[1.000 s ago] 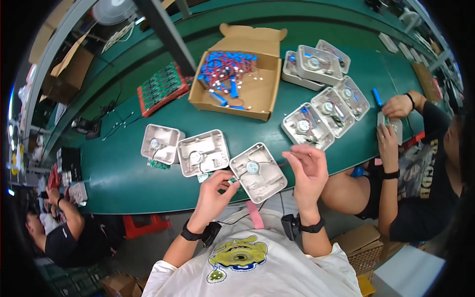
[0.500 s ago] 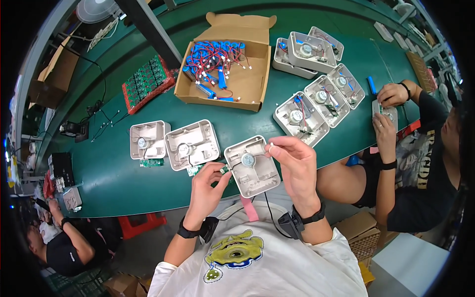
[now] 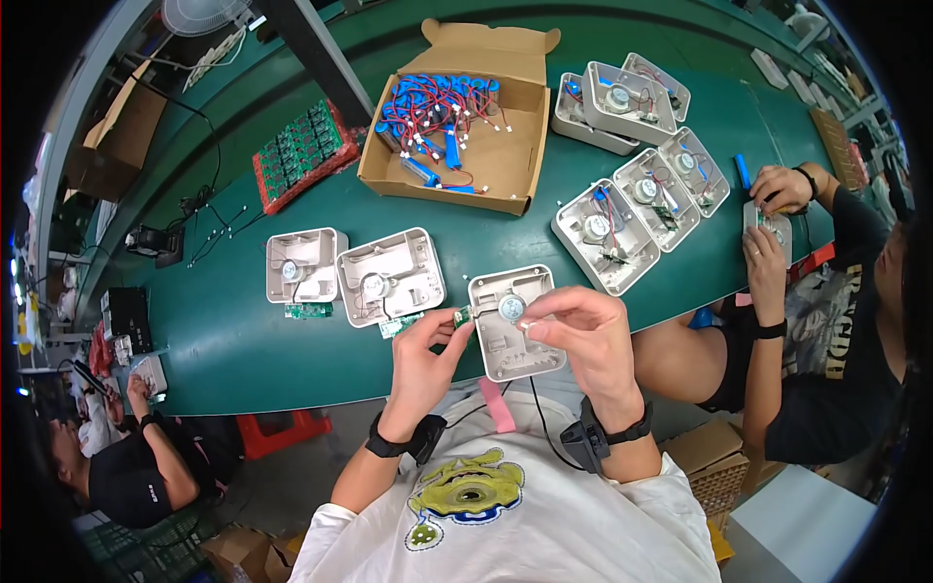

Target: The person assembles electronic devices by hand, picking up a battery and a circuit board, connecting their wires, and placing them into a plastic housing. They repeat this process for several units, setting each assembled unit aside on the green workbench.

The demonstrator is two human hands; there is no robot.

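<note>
A light grey plastic housing (image 3: 530, 361) lies open in front of me at the table's near edge. Inside it sits a round speaker (image 3: 511, 308) with thin dark wires. My left hand (image 3: 428, 358) pinches a small green circuit board (image 3: 463, 317) at the housing's left side. Over the housing's right side, my right hand (image 3: 595, 342) holds a tiny white connector (image 3: 526, 325) between thumb and fingertips, close to the speaker. The connector's wire is partly hidden by my fingers.
Two more housings (image 3: 428, 255) with speakers lie left, circuit boards beside them. Beyond stands a cardboard box (image 3: 520, 185) of blue batteries (image 3: 452, 151). Green boards (image 3: 296, 151) lie on red wrap. Filled housings (image 3: 622, 262) lie right, near a co-worker's hands (image 3: 768, 248).
My right hand has lowered the white connector from the housing's upper right corner to beside the speaker. My left hand still pinches the circuit board. The whole view has shifted slightly.
</note>
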